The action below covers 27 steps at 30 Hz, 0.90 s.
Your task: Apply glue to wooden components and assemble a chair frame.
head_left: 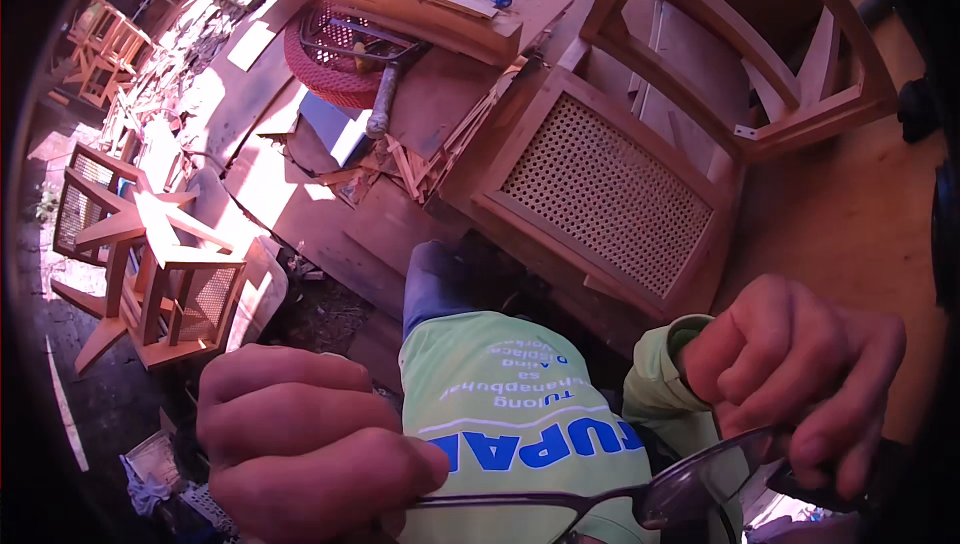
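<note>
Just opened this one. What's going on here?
A person in a light green shirt is holding a pair of dark-framed eyeglasses in front of the body. The left hand has its fingers closed at one end, and the right hand grips the other, beyond the lens. Neither hand touches the wooden frame with a woven cane panel at upper right, or the wooden chairs at left.
</note>
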Motion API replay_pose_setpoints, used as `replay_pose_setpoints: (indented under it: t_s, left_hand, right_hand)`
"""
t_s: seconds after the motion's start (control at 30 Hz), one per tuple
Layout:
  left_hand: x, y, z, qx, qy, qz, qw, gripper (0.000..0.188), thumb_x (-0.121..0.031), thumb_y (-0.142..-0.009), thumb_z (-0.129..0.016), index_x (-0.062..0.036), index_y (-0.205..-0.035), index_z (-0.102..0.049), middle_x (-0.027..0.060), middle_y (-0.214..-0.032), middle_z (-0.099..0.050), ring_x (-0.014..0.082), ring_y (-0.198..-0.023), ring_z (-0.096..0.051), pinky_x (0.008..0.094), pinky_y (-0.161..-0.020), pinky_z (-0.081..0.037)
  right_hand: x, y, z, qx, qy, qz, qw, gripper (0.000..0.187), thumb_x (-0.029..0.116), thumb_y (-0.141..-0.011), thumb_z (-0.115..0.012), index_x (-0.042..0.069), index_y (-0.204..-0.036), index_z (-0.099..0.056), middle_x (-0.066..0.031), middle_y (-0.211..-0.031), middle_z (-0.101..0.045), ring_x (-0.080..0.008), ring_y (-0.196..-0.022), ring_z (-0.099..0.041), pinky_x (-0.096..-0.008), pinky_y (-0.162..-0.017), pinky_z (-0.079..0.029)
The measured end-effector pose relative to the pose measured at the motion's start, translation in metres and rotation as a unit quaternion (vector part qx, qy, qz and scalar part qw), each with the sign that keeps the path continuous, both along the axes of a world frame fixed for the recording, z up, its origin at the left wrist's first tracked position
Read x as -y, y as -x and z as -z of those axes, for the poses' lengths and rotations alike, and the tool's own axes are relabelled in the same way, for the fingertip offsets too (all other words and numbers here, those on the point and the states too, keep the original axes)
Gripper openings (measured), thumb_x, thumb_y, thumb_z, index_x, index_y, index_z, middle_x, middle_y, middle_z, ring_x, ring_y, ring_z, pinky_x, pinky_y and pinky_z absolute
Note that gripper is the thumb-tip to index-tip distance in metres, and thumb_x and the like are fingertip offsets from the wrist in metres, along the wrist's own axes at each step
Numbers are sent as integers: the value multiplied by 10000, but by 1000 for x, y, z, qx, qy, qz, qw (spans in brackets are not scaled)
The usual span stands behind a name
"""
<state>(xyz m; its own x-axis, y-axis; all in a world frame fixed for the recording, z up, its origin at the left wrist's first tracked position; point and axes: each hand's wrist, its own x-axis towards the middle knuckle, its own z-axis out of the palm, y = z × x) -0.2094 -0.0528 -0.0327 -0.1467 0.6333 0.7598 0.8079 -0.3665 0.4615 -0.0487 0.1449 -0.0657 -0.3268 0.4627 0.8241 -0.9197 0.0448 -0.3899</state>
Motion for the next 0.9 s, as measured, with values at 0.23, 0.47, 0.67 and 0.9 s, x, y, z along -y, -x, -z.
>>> replay_pose_setpoints:
  t_s: [0.23, 0.47, 0.67, 0.9]
  left_hand:
    - [-10, 4, -45, 129, 122, 133, 975, 356, -366, -1061, -441, -80, -1255, -530, 97, -942, -630, 239, -717, -600, 388, -609, -537]
    - [-13, -21, -39, 206, 45, 112, 971, 381, -382, -1090, -371, -104, -1276, -554, 106, -1039, -655, 271, -801, -644, 424, -676, -579]
    - [-22, -14, -40, 203, 70, 191, 958, 378, -372, -1096, -366, -93, -1249, -571, 112, -966, -645, 246, -762, -621, 395, -635, -565]
    - [-35, -14, -35, 219, 38, 204, 953, 396, -386, -1101, -341, -63, -1120, -569, 108, -839, -602, 218, -648, -556, 349, -544, -503]
  right_hand:
    - [-20, -46, 0, 34, 34, 20, 999, 107, 44, -848, -835, 101, -920, -781, -5, -944, -583, -101, -558, -588, -224, -406, -444]
    - [-16, -64, -7, 28, 28, 54, 998, 113, 41, -840, -841, 101, -914, -780, -5, -947, -584, -100, -560, -592, -226, -416, -447]
    - [-18, -103, -8, 35, 39, 77, 996, 119, 39, -832, -847, 100, -908, -779, -5, -949, -584, -99, -562, -595, -227, -425, -450]
    - [-6, -53, -19, 38, 50, 92, 994, 125, 37, -824, -854, 99, -901, -778, -5, -952, -585, -98, -565, -598, -228, -435, -453]
